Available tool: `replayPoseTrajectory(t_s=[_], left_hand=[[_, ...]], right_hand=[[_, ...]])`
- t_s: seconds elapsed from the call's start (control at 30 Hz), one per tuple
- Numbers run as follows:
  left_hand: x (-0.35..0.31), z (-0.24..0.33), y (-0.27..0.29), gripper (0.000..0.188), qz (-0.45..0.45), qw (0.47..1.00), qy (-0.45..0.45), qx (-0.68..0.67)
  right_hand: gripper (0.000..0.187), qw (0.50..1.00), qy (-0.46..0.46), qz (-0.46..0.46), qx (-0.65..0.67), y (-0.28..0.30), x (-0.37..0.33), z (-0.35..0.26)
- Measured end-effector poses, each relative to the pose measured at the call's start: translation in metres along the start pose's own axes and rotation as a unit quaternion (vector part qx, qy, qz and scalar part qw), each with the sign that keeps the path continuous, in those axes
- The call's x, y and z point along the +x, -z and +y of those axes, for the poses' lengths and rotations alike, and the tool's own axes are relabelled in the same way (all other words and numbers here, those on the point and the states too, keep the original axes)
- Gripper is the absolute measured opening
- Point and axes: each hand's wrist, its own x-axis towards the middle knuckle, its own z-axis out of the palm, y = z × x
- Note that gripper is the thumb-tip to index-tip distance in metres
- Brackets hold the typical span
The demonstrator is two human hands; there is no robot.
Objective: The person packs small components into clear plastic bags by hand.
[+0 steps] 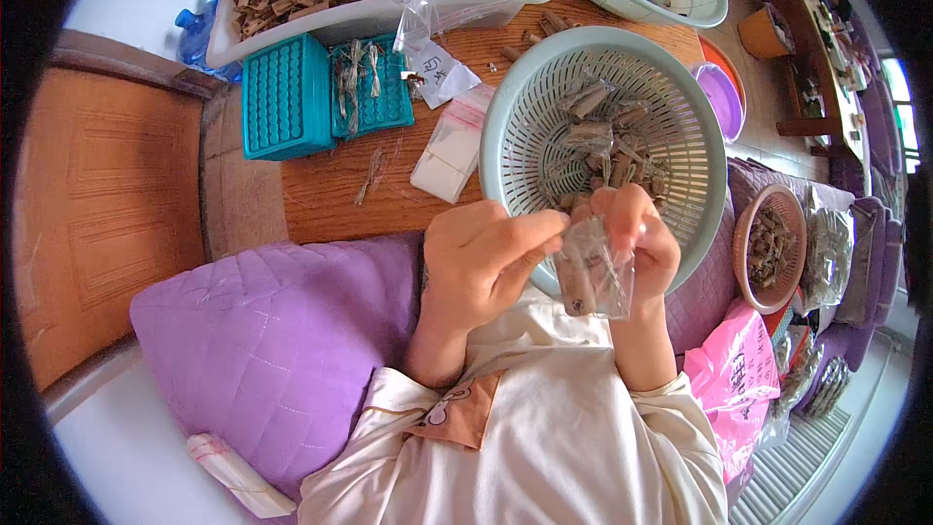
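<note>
A small clear plastic bag (614, 294) hangs between my two hands, with a brown rolled piece like dried bark (577, 294) and some thin silvery strands in it. My left hand (486, 258) pinches the bag's upper left edge between thumb and fingers. On the other side, my right hand (643, 241) has its fingers closed on the upper right of the bag. Just beyond my fingers stands a grey-green plastic colander (515, 126), partly covered by my hands. Several filled clear bags of brown pieces (607, 126) lie in it.
Teal racks (287, 97) stand on the wooden table (326, 194), one bearing silvery wire-like bundles (352, 87). Flat clear bags (452, 151) lie beside the colander. A white tub (476, 15) of brown pieces is behind. At right are a pink basket (746, 277) and a pink bag (729, 379).
</note>
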Motion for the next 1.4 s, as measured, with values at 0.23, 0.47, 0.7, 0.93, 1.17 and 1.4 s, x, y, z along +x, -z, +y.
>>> replayPoseTrajectory(t_s=[0.23, 0.47, 0.7, 0.93, 1.17, 1.4], left_hand=[[0.000, -0.014, -0.006, 0.011, -0.025, 0.994, -0.100, 0.029], [-0.004, -0.041, -0.002, 0.007, 0.066, 0.993, 0.036, -0.094], [-0.006, -0.092, 0.004, 0.012, 0.106, 0.984, 0.139, 0.043], [-0.014, -0.128, 0.003, 0.020, 0.057, 0.946, 0.220, 0.231], [-0.017, -0.132, 0.000, 0.027, -0.009, 0.912, 0.278, 0.300], [-0.014, -0.133, 0.007, 0.027, -0.079, 0.869, 0.393, 0.291]], right_hand=[[0.034, 0.960, 0.055, 0.002, -0.275, 0.001, 0.003, -0.006], [0.033, 0.907, 0.075, 0.196, -0.364, 0.015, 0.021, -0.031], [0.024, 0.902, 0.030, 0.275, -0.332, 0.050, 0.054, -0.068], [0.032, 0.726, -0.094, 0.067, -0.678, 0.053, 0.031, -0.057], [0.022, 0.347, -0.058, -0.233, -0.906, 0.048, 0.011, -0.021], [0.019, 0.464, -0.073, -0.203, -0.859, 0.042, 0.017, -0.036]])
